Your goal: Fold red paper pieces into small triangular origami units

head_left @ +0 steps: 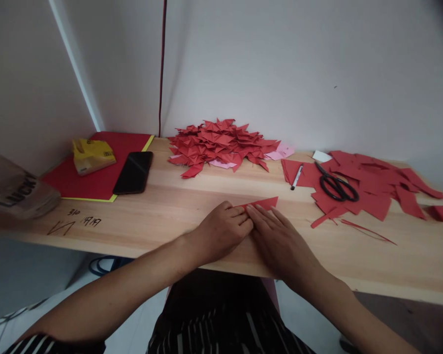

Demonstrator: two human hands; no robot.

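A small folded red paper piece [263,202] lies flat on the wooden table [177,206] near its front edge. My left hand [221,230] rests on the table with its fingers curled, the fingertips pressing the paper's near edge. Beside it, my right hand [280,236] lies flat with its fingers stretched over the same piece. The fingertips of both hands meet at the paper, and most of the piece is hidden beneath them.
A heap of folded red paper pieces [221,143] sits at the back. To the right lie cut red paper sheets [372,184], black scissors [335,186] and a pen [297,177]. At left are a black phone [133,172], a yellow packet [92,155], a red sheet [92,182] and a bag [15,189].
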